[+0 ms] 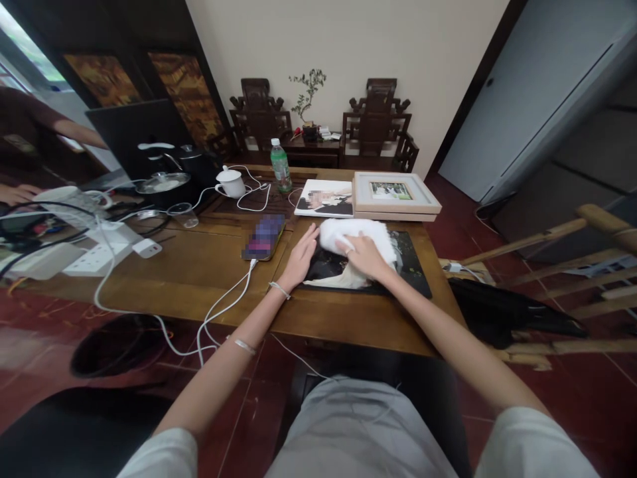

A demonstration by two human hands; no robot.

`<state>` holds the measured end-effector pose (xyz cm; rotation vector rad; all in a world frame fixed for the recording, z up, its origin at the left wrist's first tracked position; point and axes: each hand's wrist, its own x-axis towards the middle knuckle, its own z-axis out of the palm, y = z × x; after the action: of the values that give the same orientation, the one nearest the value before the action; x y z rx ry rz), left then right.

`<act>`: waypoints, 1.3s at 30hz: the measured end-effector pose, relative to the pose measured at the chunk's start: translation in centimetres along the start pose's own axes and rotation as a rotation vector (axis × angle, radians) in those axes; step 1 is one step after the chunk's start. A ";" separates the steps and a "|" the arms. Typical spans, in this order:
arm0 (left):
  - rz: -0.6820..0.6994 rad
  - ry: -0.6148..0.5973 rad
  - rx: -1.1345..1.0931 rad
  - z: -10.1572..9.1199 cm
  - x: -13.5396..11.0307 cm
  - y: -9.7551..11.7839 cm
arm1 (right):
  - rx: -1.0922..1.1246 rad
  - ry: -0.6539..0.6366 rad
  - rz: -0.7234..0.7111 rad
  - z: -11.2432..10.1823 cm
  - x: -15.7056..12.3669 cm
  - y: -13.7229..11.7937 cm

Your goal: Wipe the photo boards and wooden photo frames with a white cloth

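White cloth [361,234] under right hand [365,255]

Beyond the far edge of the surface [213,249], dark chairs [377,123] are backed by a pale wall [398,40]; the floor [597,392] is red-tiled.

- White cloth [358,232], quantity 1: fluffy, loosely bunched; lies on the far part of the panel.
- Dark panel [415,264], quantity 1: rectangular, with a pale shape across its face; lies flat on the wooden table [293,320], partly covered.
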<state>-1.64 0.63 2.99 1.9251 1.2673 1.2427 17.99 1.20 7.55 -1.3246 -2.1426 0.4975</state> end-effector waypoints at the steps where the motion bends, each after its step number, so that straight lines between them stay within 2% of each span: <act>1: 0.011 0.031 -0.025 -0.1 0.0 0.1 | 0.015 -0.053 -0.049 0.4 -0.8 -1.0; 3: 0.002 0.060 -0.028 -0.2 -0.1 0.2 | 0.062 -0.178 -0.144 0.3 -2.8 -2.3; 5: -0.018 0.039 0.008 -0.1 -0.1 0.0 | 0.124 -0.286 -0.189 -0.8 -4.9 -2.6; 8: -0.021 -0.064 0.091 0.3 -0.1 -0.4 | 0.192 -0.331 -0.108 -3.8 -7.3 -0.9; 11: 0.003 -0.136 0.170 0.6 -0.1 -0.9 | 0.189 -0.234 0.050 -6.8 -8.5 2.2; 13: 0.013 -0.154 0.193 0.6 -0.1 -1.2 | 0.156 -0.079 0.159 -7.9 -8.5 4.2; 15: 0.016 -0.159 0.201 0.6 0.0 -1.3 | 0.123 0.080 0.240 -8.1 -7.6 5.6; 17: 0.016 -0.155 0.207 0.5 0.0 -1.4 | 0.112 0.180 0.290 -7.2 -5.8 5.9; 19: 0.025 -0.156 0.215 0.5 0.1 -1.4 | 0.128 0.228 0.318 -5.3 -3.2 5.1; 24: 0.032 -0.146 0.226 0.3 0.1 -1.4 | 0.259 0.147 0.252 0.6 3.8 0.4; 26: 0.021 -0.136 0.221 0.2 0.1 -1.5 | 0.300 0.115 0.223 2.1 5.3 -0.9; 28: 0.025 -0.136 0.213 0.2 0.0 -1.5 | 0.328 0.108 0.216 2.3 5.7 -1.1; 31: 0.048 -0.147 0.210 0.2 0.0 -1.4 | 0.352 0.134 0.237 0.4 4.2 1.1; 36: 0.064 -0.135 0.195 0.3 0.1 -1.3 | 0.320 0.281 0.340 -5.7 0.2 7.5; 39: 0.057 -0.116 0.179 0.4 0.1 -1.2 | 0.296 0.332 0.377 -8.0 -2.6 9.4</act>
<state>-1.80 1.22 1.87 2.1403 1.3102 1.0587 30.47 3.12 7.62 -1.5191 -1.4930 0.6617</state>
